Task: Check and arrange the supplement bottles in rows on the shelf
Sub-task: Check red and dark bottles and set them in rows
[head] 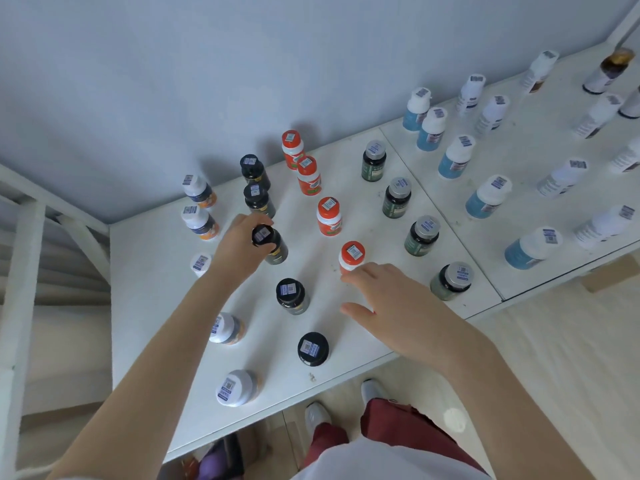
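Supplement bottles stand in rows on a white shelf (145, 306). My left hand (239, 247) grips a black-capped dark bottle (272, 245), third from the back in its row. More black-capped bottles (292, 296) stand in front of and behind it. My right hand (384, 299) reaches toward the front orange-capped bottle (351, 256), its fingertips at the bottle's base, fingers spread. Three other orange bottles (329, 216) line up behind it. White-capped bottles with orange labels (199, 223) form the left row. Grey-capped green bottles (420, 235) form the row to the right.
A second white shelf panel (519, 161) to the right carries rows of blue bottles (485, 197) and white bottles (562, 178). A grey wall runs behind. A white frame (24, 254) stands at the left. My feet and the pale floor show below the front edge.
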